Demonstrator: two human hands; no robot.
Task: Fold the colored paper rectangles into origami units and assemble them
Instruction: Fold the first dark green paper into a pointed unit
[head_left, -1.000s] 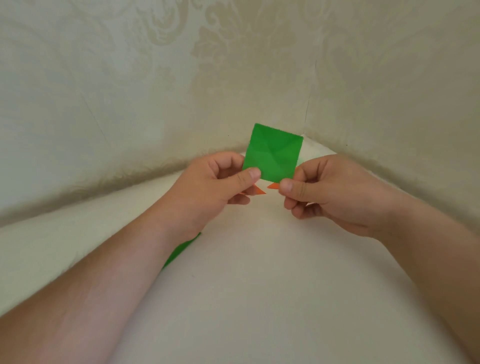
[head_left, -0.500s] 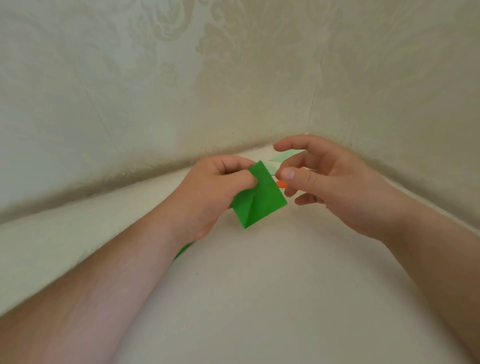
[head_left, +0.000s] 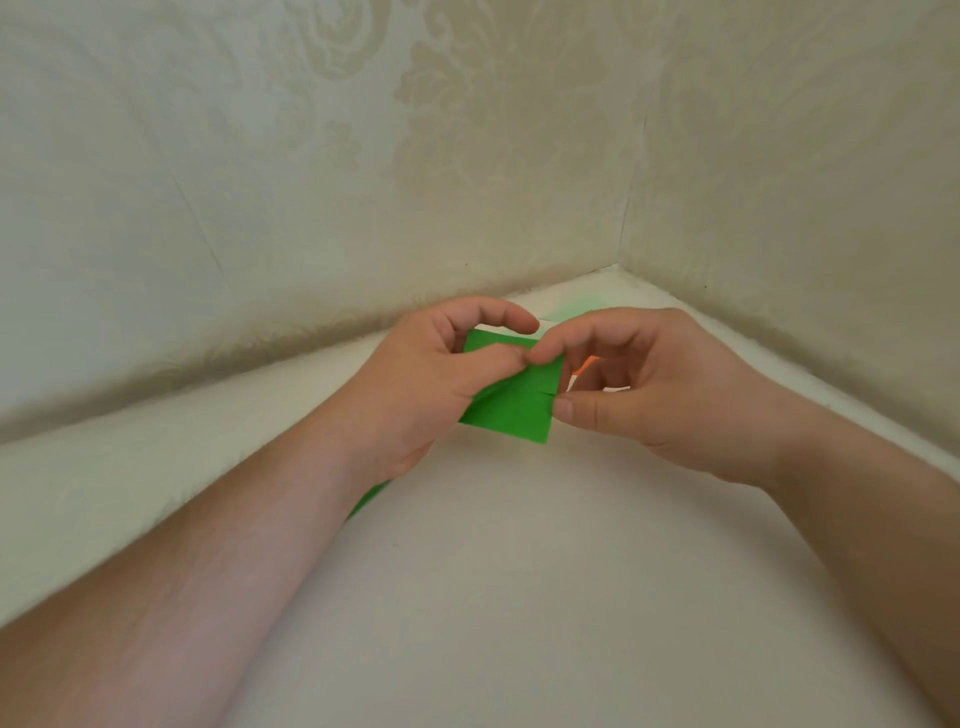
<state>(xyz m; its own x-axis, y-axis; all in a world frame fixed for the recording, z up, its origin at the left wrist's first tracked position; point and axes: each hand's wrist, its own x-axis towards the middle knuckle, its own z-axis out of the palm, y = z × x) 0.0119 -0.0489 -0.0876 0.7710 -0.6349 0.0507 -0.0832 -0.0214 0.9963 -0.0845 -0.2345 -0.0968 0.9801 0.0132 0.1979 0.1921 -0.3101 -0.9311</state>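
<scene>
Two hands (head_left: 524, 384), two green papers (head_left: 511, 405), one orange scrap (head_left: 583, 365)

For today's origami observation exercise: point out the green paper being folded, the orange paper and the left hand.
green paper (head_left: 511, 410), head view, on its flat lower face.
orange paper (head_left: 584, 365), head view, on the sliver showing behind the fingers.
left hand (head_left: 431, 379), head view, on its back.

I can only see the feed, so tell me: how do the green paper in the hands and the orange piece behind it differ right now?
The green paper is held up by both the left hand and the right hand; the orange piece is held by neither. The green paper shows most of its creased face, whereas only a sliver of the orange piece peeks out behind the right hand's fingers. Both look like coloured paper.
</scene>
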